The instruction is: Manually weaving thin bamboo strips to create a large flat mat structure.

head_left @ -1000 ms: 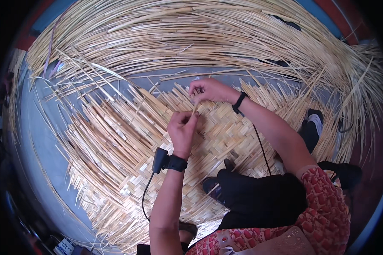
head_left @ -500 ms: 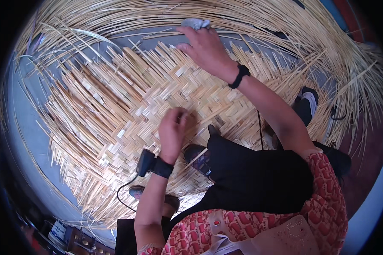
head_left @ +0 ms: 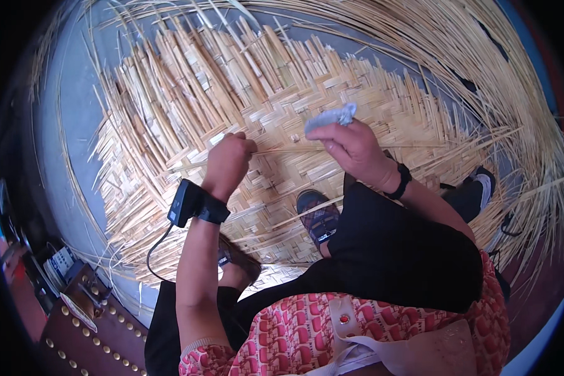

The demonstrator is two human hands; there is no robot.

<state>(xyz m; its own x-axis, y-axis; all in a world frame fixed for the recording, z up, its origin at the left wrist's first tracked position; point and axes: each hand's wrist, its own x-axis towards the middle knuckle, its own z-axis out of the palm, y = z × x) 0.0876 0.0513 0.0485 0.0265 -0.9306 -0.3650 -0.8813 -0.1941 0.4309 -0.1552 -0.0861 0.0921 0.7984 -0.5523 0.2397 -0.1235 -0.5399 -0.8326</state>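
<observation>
A mat of flat, pale split reed strips (head_left: 282, 172) lies on the floor under both hands, woven in a zigzag pattern, with long loose ends along its far left side. My left hand (head_left: 229, 160) is closed on a thin reed strip (head_left: 285, 150) just above the mat's middle. That strip stretches right to my right hand (head_left: 356, 150), whose thumb and fingers are closed at its other end. A grey-white cloth (head_left: 327, 119) covers some of the right hand's fingers. A black device (head_left: 188, 202) is strapped to my left wrist, and a black band (head_left: 401, 182) circles the right wrist.
My shoes (head_left: 318, 216) rest on the mat. Long loose reeds (head_left: 514, 125) are heaped along the far and right sides. Grey floor (head_left: 75, 125) shows at the left. A dark brown studded piece of furniture (head_left: 100, 338) stands lower left. Another dark shoe (head_left: 479, 188) is at the right.
My right hand has come back from the far edge toward my body, to beside the left hand. The left hand has moved slightly left and forward. A strip now spans between them.
</observation>
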